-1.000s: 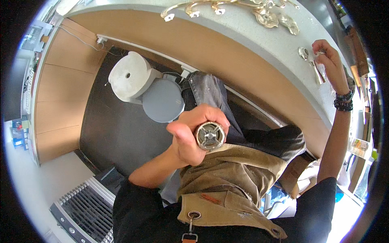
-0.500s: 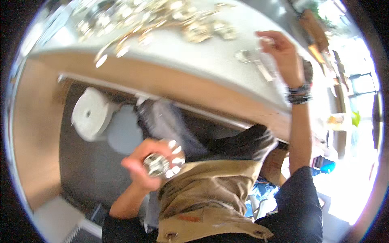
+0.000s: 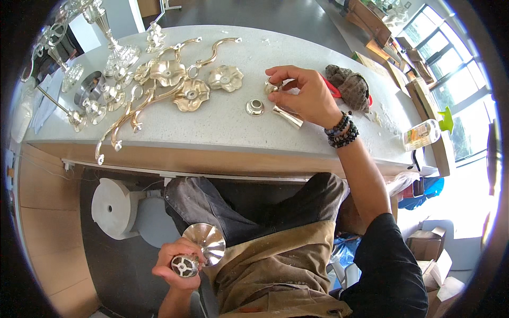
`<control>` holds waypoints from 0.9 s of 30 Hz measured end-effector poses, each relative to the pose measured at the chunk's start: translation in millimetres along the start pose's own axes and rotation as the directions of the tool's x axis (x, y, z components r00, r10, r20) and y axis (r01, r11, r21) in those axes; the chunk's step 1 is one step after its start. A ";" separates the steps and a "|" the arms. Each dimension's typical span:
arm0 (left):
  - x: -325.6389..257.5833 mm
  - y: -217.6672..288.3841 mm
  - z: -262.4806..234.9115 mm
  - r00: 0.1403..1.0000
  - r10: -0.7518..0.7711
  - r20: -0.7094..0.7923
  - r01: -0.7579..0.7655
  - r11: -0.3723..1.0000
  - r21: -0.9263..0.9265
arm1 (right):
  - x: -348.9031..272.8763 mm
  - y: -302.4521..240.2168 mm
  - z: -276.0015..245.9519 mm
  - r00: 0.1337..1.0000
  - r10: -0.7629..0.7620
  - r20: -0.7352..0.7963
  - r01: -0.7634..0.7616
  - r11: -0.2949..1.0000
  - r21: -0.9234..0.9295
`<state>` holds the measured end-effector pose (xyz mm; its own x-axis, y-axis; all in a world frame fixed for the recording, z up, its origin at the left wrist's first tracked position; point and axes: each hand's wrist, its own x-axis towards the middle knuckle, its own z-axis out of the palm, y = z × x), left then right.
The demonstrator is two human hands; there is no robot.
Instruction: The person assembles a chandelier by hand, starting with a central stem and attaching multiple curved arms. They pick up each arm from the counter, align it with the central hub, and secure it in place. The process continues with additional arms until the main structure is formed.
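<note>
My left hand [image 3: 175,259] is wrapped round a silver candlestick part. It has a round spoked end [image 3: 185,266] turned up and a wide fluted cup [image 3: 205,244] flaring beside the fingers, above my lap. Over the worktop, my right hand [image 3: 307,93] pinches a small round silver fitting [image 3: 272,87] between thumb and fingers; its far side is partly hidden. Below that hand lie a short silver tube [image 3: 288,116] and a small ringed silver cup [image 3: 254,107]. A wavy-edged silver dish [image 3: 226,78] rests to their left.
Curved candelabra arms [image 3: 151,100] with another wavy dish [image 3: 191,95] lie on the pale worktop [image 3: 212,127]. Silver candlesticks [image 3: 121,55] stand at the far left. Right of my hand are a grey cloth [image 3: 347,87] and a spray bottle [image 3: 422,135]. A white wheel-shaped object [image 3: 110,208] stands below.
The view has shifted, showing more of the worktop and sharper. My left hand has turned its part so the fluted cup faces up more. My right hand keeps its pinch above the worktop.
</note>
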<state>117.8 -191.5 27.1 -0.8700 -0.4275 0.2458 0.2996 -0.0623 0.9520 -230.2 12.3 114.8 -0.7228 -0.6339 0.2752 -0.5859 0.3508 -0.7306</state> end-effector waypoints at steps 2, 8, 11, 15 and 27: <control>1.7 -5.5 1.0 0.999 0.041 0.007 -0.041 0.998 0.046 | -2.0 -4.3 -0.3 0.989 -0.109 -0.105 0.100 0.991 -0.087; -0.3 -15.0 -0.7 0.999 -0.044 -0.001 0.044 0.999 -0.008 | -22.2 -34.8 -4.8 0.949 -0.307 -0.069 0.259 0.886 -0.384; 3.9 -22.4 -1.4 0.998 0.048 0.046 -0.048 0.999 0.000 | -36.6 -45.5 -0.8 0.953 -0.300 -0.034 0.256 0.863 -0.436; 6.4 -28.2 1.3 0.985 0.149 0.088 -0.154 0.987 0.052 | -39.9 -46.4 10.5 0.937 -0.346 -0.038 0.294 0.845 -0.446; 4.3 -33.1 -11.4 0.988 0.085 0.131 -0.076 0.994 -0.073 | -9.6 -54.0 21.3 0.909 -0.223 0.351 0.407 0.654 -0.638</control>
<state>108.6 -201.5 -5.4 -0.8851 -0.3094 0.3477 0.3927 -0.0953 0.9147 -183.8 -15.3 138.3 -0.3977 -0.8967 0.1942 -0.9110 0.4111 0.0329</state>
